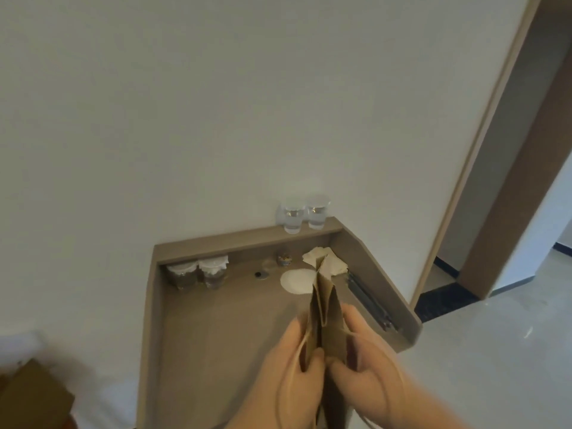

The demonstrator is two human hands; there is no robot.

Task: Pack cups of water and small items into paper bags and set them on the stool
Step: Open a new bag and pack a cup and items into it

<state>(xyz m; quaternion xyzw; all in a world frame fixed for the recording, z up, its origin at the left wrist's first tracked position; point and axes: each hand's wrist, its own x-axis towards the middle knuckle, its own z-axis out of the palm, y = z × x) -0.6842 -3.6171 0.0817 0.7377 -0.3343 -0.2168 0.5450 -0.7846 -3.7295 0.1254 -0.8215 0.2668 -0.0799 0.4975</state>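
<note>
paper bag (325,300): folded flat, needs opening
hands: left hand (289,370) and right hand (368,366) each pinch one wall
bag walls: part evenly, then square the base

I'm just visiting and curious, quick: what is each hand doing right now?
Left hand: closed, gripping the left side of the folded paper bag.
Right hand: closed, gripping the right side of the same bag.

One head-worn view looks forward and down, close above the desk (216,320). The left hand (294,370) and right hand (368,366), gripping the paper bag (326,300), lie nearest at six o'clock; the wall (185,119) fills twelve.
</note>
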